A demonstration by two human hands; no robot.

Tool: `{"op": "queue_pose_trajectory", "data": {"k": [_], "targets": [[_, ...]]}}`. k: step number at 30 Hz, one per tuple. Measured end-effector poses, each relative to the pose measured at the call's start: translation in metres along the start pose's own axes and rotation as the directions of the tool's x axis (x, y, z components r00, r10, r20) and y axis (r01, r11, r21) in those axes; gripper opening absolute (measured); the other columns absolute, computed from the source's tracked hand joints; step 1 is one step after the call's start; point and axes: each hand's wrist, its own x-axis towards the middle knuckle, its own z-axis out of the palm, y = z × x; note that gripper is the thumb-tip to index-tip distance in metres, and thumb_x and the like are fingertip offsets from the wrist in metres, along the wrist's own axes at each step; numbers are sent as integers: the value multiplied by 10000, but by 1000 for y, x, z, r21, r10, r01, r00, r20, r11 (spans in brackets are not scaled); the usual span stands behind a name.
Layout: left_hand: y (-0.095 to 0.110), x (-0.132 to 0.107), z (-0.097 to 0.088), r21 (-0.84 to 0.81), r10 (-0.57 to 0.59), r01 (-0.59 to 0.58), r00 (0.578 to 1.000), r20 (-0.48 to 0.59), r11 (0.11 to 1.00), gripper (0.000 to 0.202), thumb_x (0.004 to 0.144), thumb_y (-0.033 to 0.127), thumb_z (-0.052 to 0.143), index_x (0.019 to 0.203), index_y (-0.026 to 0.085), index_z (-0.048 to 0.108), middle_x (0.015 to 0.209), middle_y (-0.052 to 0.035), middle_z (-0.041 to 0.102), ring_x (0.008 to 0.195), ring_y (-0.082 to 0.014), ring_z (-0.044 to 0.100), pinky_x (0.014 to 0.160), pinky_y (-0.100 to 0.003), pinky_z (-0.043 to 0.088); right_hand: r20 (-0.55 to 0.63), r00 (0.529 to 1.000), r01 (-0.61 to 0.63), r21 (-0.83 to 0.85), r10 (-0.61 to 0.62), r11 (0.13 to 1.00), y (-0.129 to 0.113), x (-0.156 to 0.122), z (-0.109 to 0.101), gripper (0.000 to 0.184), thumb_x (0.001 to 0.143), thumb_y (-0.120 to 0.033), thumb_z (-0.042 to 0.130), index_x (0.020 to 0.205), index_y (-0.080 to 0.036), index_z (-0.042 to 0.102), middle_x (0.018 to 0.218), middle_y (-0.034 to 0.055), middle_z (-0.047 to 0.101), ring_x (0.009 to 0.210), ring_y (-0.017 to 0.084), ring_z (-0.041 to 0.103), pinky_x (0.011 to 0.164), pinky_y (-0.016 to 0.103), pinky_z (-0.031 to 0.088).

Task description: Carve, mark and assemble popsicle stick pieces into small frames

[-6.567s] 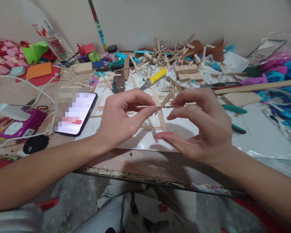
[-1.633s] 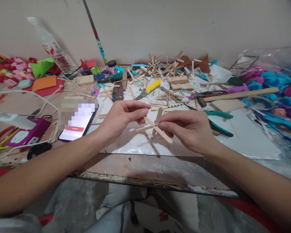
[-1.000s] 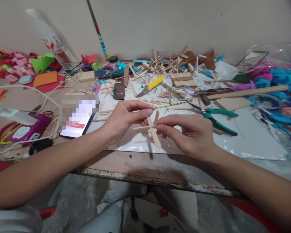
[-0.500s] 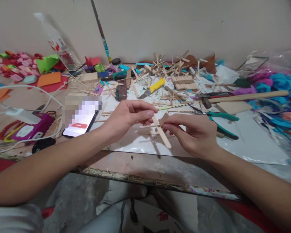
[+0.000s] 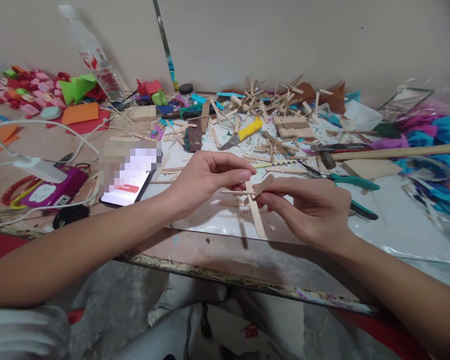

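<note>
Right hand (image 5: 313, 210), spread earlier, is now pinching the stick cross (image 5: 257, 220); left hand (image 5: 212, 177) is sitting at its far end, grip unclear; over-squeezing may be risking snapping.

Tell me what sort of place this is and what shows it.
Most likely a craft work table, though home or workshop I can't tell. The signs: crossed wooden sticks in the right hand, a heap of similar sticks behind, and green-handled pliers.
</note>
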Motion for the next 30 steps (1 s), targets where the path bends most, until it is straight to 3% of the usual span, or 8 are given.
{"op": "queue_pose_trajectory", "data": {"k": [15, 22, 27, 30], "targets": [[-2, -2, 4, -46, -2, 0, 999, -33, 999, 112, 850, 245, 848, 902, 152, 812, 796, -10, 749, 657, -91, 661, 688, -219, 556, 56, 998, -19, 58, 16, 998, -1, 1, -1, 196, 929, -142, 749, 1071, -274, 783, 920, -15, 834, 671, 128, 757, 655, 257, 589], [-6, -6, 8, -56, -49, 46, 997, -58, 997, 204, 797, 317, 906, 895, 155, 827, 799, -24, 755, 680, -113, 656, 705, -253, 573, 126, 983, 144, -47, -137, 988, -3, 2, -3, 255, 941, -122, 729, 1149, -268, 723, 846, -21, 818, 619, 127, 731, 581, 247, 549], [1, -7, 11, -77, -100, 94, 991, -83, 993, 437, 867, 377, 848, 1247, 193, 737, 893, -36, 763, 779, -163, 721, 743, -294, 616, 23, 1000, -5, 17, 5, 1000, -1, 2, -1, 182, 953, -139, 709, 1090, -257, 736, 938, 7, 812, 652, 134, 735, 619, 269, 592], [5, -7, 10, -33, -34, 30, 994, -107, 999, 420, 860, 414, 855, 1181, 189, 703, 795, 4, 702, 688, -129, 675, 679, -253, 583, -26, 991, -127, 126, 131, 984, 2, 1, 1, 183, 936, -144, 738, 1085, -250, 731, 935, 9, 800, 701, 150, 759, 617, 265, 627]]}}
